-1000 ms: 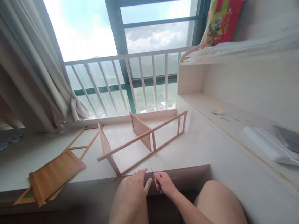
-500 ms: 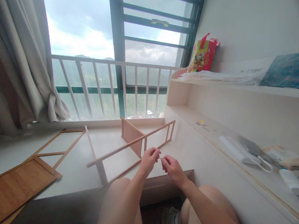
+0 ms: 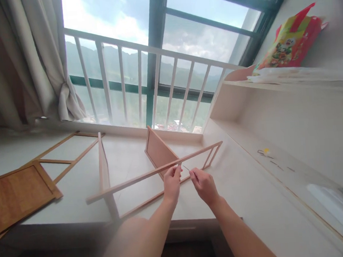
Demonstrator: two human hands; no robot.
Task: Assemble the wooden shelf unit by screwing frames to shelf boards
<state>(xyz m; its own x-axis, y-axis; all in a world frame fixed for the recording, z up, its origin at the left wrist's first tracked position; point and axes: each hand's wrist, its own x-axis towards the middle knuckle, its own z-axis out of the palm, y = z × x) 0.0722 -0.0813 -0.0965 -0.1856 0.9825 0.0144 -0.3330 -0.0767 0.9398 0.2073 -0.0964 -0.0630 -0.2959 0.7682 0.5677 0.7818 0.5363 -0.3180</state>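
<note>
A light-brown wooden frame (image 3: 134, 181) with long rails and short crossbars stands on the white surface ahead of me. My left hand (image 3: 172, 180) is closed at a crossbar below its upper rail, fingers apparently wrapped round the wood. Just to the right, my right hand (image 3: 204, 183) pinches a thin dark metal rod (image 3: 186, 168), its tip pointing up-left toward the left hand. Whether the rod is a key, screw or pin cannot be made out. Behind the rail, a wooden panel (image 3: 161, 151) is joined to the frame at an angle.
At left lie a brown wooden panel (image 3: 19, 192) and an open wooden frame (image 3: 57, 161). Small metal parts (image 3: 277, 165) and a yellow item (image 3: 266, 151) rest on the right ledge. A red-yellow bag (image 3: 293, 39) sits on the shelf. A white railing (image 3: 122, 85) crosses the window.
My hands have parted slightly; the left has gone up to the frame's crossbar, and the right has drawn off with the thin rod. The view has tilted and shifted.
</note>
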